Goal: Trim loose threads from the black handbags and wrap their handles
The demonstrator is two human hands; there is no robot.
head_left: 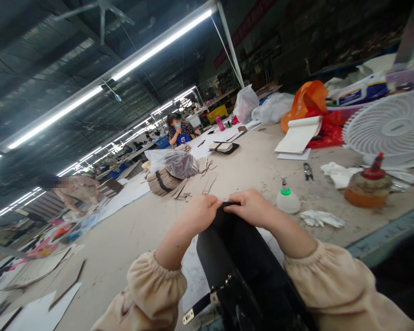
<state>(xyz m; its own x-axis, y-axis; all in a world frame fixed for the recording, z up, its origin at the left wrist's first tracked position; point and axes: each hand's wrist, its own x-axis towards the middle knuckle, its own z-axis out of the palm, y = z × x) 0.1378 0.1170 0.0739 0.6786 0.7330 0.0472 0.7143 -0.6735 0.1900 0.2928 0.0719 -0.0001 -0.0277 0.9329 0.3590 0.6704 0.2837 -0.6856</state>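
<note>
A black leather bag (243,262) with metal hardware stands in front of me at the near edge of the worktable (131,230). My left hand (202,212) and my right hand (250,207) are both closed in a pinch on the bag's top edge, fingers almost touching each other. Both arms wear cream sleeves with gathered cuffs.
A small white glue bottle (287,198) with green collar stands just right of my hands, beside white rags (319,218). A glue pot (369,186), white fan (388,124), paper roll (301,133), snips (308,171) lie right. Stacked leather pieces (172,177) and seated people sit farther back.
</note>
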